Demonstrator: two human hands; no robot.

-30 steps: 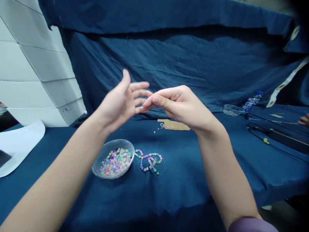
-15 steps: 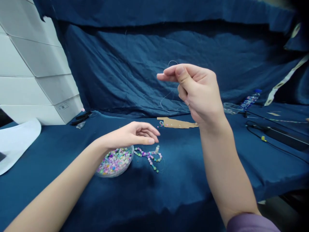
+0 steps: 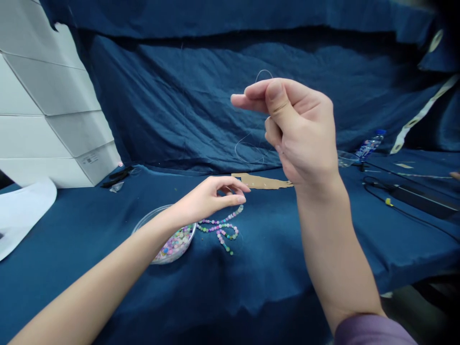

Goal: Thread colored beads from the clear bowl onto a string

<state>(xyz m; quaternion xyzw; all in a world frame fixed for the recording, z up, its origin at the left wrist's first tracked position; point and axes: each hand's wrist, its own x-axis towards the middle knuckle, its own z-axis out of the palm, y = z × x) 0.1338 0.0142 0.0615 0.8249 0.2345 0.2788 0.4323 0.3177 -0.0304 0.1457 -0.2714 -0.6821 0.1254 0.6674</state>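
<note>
My right hand (image 3: 298, 124) is raised in front of the cloth backdrop, thumb and index finger pinched on a thin clear thread (image 3: 264, 72). A loop of this thread shows above the fingers, and another hangs below them. My left hand (image 3: 219, 196) is lower, palm down, with curled fingers and the thumb tip close to the fingertips. Right under that thumb is the raised end of a string of pastel beads (image 3: 228, 230); the exact contact is hidden. The rest of the string lies looped on the blue cloth. My left forearm covers part of a clear bowl (image 3: 193, 235) of loose beads.
Behind the hands lies a torn cardboard strip (image 3: 266, 182). To the right are a clear container (image 3: 347, 159), a bottle (image 3: 372, 144), cables and a black adapter (image 3: 424, 199). White boxes (image 3: 57, 134) are stacked at left, near a white sheet (image 3: 28, 215).
My hands have parted: the right rose with the thread, while the left dropped toward the beads, then shifted right and slightly up. One end of the bead string has lifted and straightened.
</note>
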